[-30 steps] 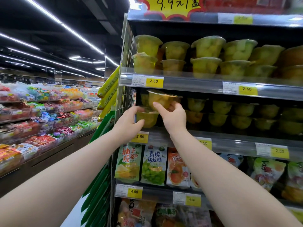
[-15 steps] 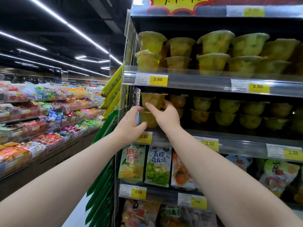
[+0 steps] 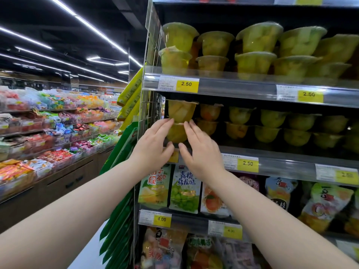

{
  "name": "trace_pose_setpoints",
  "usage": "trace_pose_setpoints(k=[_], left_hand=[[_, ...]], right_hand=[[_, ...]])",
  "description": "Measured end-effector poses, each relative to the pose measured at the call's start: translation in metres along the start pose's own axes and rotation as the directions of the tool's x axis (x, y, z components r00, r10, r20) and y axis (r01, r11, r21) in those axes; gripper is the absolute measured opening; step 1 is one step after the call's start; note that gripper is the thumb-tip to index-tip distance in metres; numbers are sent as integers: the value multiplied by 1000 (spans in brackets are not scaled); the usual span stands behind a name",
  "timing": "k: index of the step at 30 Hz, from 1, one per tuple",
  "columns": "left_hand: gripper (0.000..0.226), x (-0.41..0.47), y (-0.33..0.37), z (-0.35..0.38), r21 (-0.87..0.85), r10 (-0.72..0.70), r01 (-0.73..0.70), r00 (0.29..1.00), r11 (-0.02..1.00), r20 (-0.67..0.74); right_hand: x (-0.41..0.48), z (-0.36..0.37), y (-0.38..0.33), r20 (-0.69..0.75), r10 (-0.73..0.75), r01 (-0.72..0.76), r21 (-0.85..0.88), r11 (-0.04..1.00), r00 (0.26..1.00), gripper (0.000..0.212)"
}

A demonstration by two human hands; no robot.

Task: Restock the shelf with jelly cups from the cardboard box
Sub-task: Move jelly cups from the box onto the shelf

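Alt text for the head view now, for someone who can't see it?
Left hand and right hand flank the lower jelly cup of a two-high stack at the left end of the middle shelf, fingers straight. More cups line it.

A clear plastic jelly cup with yellow fruit pieces (image 3: pixel 181 112) stands upright on a second cup (image 3: pixel 175 135) of the same kind. This stack is at the left end of the grey metal shelf (image 3: pixel 281 162). Each cup is wider at its sealed rim than at its base. The second cup is partly hidden between my left hand (image 3: pixel 153 146) and my right hand (image 3: pixel 202 150), and my fingers are almost straight along its sides. To the right on the same shelf stand other stacks of two: orange cups (image 3: pixel 209 112) first, then green cups (image 3: pixel 272 118).
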State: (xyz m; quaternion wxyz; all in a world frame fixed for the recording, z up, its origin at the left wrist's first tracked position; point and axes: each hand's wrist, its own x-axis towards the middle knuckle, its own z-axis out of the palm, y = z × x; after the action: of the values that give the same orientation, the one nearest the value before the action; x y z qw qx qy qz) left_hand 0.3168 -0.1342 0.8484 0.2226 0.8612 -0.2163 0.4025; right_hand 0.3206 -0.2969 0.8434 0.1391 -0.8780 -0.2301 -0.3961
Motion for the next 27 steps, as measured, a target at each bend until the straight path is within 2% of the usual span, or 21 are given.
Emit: trace_pose_setpoints(k=[7, 10, 13, 16, 19, 23, 27], left_hand=[[65, 8, -1, -1, 39, -42, 39, 996, 998, 78], [72, 2, -1, -5, 85, -25, 18, 996, 996, 84], [75, -24, -6, -8, 100, -66, 55, 992, 993, 107], [79, -71, -14, 0, 174, -93, 56, 973, 983, 213], [82, -123, -19, 10, 187, -145, 83, 927, 979, 347], [84, -192, -22, 13, 276, -272, 141, 810, 951, 520], [81, -259, -27, 6, 325, -370, 206, 710, 923, 599]], right_hand=[[7, 1, -2, 86, 58, -49, -103, 994, 995, 61], [1, 0, -6, 76, 69, -59, -136, 989, 995, 60], [-24, 1, -11, 64, 65, -57, -128, 990, 996, 59], [-73, 11, -22, 124, 149, -137, -101, 985, 981, 61], [-127, 25, -40, 244, 229, -205, -120, 971, 942, 68], [-188, 34, -60, 428, 283, -251, -131, 959, 858, 71], [-238, 40, -81, 550, 303, -270, -142, 952, 778, 74]])
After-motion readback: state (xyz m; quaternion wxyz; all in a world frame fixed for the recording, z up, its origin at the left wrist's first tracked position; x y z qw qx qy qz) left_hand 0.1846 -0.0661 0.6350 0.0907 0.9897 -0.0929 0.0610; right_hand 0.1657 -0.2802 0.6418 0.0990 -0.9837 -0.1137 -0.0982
